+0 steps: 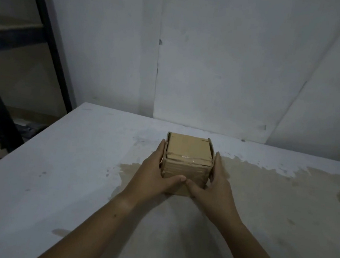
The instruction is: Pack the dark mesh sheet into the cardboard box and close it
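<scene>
A small brown cardboard box stands on the white table near its far edge, with its top flap folded down flat. My left hand clasps the box's left side, fingers along the wall and thumb across the front. My right hand clasps the right side in the same way. The two thumbs meet at the lower front face. The dark mesh sheet is nowhere in sight.
A white wall rises just behind the table. A black metal shelf frame stands at the left beyond the table's edge. A worn tan patch spreads over the table's right half.
</scene>
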{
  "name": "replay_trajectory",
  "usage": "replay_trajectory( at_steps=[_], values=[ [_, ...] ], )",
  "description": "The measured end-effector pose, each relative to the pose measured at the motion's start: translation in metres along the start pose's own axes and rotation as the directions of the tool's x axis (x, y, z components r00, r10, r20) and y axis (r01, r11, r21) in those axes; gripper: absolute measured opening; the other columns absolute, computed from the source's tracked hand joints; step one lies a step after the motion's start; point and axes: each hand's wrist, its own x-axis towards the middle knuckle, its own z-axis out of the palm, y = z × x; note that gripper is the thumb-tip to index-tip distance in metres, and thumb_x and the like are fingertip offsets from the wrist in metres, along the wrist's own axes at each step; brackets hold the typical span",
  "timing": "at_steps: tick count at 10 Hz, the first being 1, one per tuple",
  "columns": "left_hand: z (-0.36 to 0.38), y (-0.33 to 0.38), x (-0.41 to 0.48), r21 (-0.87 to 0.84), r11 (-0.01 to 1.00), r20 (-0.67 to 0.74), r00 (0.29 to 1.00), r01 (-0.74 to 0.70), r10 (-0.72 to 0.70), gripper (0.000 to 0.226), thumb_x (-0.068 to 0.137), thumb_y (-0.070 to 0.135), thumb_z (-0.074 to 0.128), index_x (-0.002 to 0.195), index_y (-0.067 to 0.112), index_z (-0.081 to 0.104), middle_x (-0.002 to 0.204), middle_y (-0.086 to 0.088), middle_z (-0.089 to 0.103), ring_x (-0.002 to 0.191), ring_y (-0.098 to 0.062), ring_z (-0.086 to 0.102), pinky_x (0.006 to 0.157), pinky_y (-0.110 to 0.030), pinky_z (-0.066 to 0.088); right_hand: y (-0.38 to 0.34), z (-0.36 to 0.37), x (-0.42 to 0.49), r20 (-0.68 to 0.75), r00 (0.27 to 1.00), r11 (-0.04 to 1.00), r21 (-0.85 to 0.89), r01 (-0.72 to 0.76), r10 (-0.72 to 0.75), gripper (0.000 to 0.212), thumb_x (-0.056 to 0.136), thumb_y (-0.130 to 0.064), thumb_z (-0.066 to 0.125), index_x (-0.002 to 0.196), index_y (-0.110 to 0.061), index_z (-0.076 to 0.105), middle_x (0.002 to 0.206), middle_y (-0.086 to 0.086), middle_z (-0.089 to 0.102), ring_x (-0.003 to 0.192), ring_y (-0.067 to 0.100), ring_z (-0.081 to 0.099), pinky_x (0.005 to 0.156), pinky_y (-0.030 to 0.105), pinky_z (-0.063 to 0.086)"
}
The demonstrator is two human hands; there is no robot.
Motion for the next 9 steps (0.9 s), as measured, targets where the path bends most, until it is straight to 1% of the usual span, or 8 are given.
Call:
replay_trajectory(
  at_steps=[1, 3, 4, 5, 6, 7, 8, 9],
  values=[
    [0.001, -0.003, -0.006, -0.022, 0.999, 0.001, 1.000, 0.030, -0.030, 0.079, 0.083, 0.031, 0.080, 0.148, 0.045, 0.036, 0.135, 0.022, 0.060, 0.122, 0.002, 0.058, 0.091, -0.012, 0.050, 0.003, -0.001, -0.003, 0.034, 0.999, 0.999, 0.048, -0.022, 0.021, 0.094, 0.076, -0.034, 0.081, 0.144, -0.053, 0.019, 0.117, -0.048, 0.050, 0.107, -0.022, 0.052, 0.078, 0.006, 0.049],
    [-0.008, 0.018, 0.006, 0.046, 0.986, 0.090, 0.982, 0.161, -0.165, 0.076, 0.088, 0.028, 0.074, 0.151, 0.037, 0.034, 0.138, 0.018, 0.059, 0.128, -0.001, 0.055, 0.102, -0.022, 0.047, -0.003, -0.003, -0.005, 0.010, 0.982, 0.982, 0.008, -0.188, 0.188, 0.086, 0.085, -0.018, 0.071, 0.153, -0.032, 0.021, 0.115, -0.035, 0.057, 0.097, -0.026, 0.052, 0.072, 0.000, 0.044],
    [-0.012, 0.028, 0.007, 0.090, 0.962, 0.134, 0.954, 0.257, -0.268, 0.075, 0.086, 0.025, 0.076, 0.147, 0.042, 0.037, 0.131, 0.017, 0.063, 0.120, 0.000, 0.060, 0.096, -0.020, 0.051, -0.015, -0.009, -0.001, 0.036, 0.959, 0.960, -0.031, -0.279, 0.280, 0.077, 0.085, -0.015, 0.071, 0.150, -0.026, 0.031, 0.106, -0.034, 0.055, 0.096, -0.018, 0.057, 0.069, 0.003, 0.046],
    [-0.018, 0.041, -0.005, 0.111, 0.928, 0.147, 0.918, 0.355, -0.369, 0.070, 0.087, 0.025, 0.075, 0.147, 0.031, 0.039, 0.129, 0.015, 0.064, 0.116, 0.000, 0.061, 0.098, -0.030, 0.053, -0.027, -0.018, -0.003, 0.073, 0.945, 0.947, -0.070, -0.315, 0.320, 0.071, 0.088, -0.018, 0.068, 0.146, -0.037, 0.032, 0.102, -0.035, 0.055, 0.094, -0.009, 0.061, 0.070, 0.005, 0.047],
    [-0.025, 0.066, -0.022, 0.171, 0.904, 0.160, 0.894, 0.393, -0.419, 0.055, 0.086, 0.041, 0.065, 0.134, 0.056, 0.043, 0.122, 0.038, 0.059, 0.113, 0.015, 0.055, 0.091, -0.008, 0.045, -0.041, -0.030, -0.010, 0.113, 0.913, 0.919, -0.099, -0.382, 0.392, 0.075, 0.089, -0.017, 0.065, 0.148, -0.039, 0.024, 0.105, -0.026, 0.058, 0.090, -0.009, 0.060, 0.072, 0.008, 0.047],
    [-0.035, 0.090, -0.035, 0.254, 0.885, 0.194, 0.876, 0.390, -0.442, 0.047, 0.083, 0.050, 0.057, 0.117, 0.077, 0.040, 0.115, 0.055, 0.049, 0.106, 0.029, 0.047, 0.081, 0.007, 0.033, -0.052, -0.040, -0.019, 0.195, 0.856, 0.870, -0.241, -0.430, 0.478, 0.081, 0.087, -0.020, 0.066, 0.153, -0.020, 0.020, 0.132, 0.007, 0.059, 0.114, 0.020, 0.059, 0.084, 0.023, 0.044],
    [-0.043, 0.102, -0.046, 0.354, 0.860, 0.243, 0.851, 0.369, -0.465, 0.048, 0.091, 0.032, 0.063, 0.136, 0.044, 0.051, 0.137, 0.018, 0.059, 0.121, -0.001, 0.056, 0.088, -0.001, 0.034, -0.070, -0.055, -0.023, 0.289, 0.766, 0.798, -0.408, -0.444, 0.574, 0.084, 0.089, -0.030, 0.065, 0.154, -0.010, 0.016, 0.155, 0.012, 0.034, 0.138, 0.025, 0.039, 0.100, 0.023, 0.032],
    [-0.048, 0.122, -0.039, 0.439, 0.843, 0.282, 0.843, 0.311, -0.458, 0.050, 0.093, 0.027, 0.063, 0.142, 0.026, 0.053, 0.143, 0.004, 0.056, 0.129, -0.015, 0.053, 0.094, -0.013, 0.035, -0.092, -0.073, -0.022, 0.361, 0.703, 0.739, -0.577, -0.348, 0.613, 0.086, 0.090, -0.038, 0.062, 0.155, -0.012, 0.012, 0.162, 0.010, 0.015, 0.147, 0.025, 0.019, 0.114, 0.032, 0.021]
  ],
)
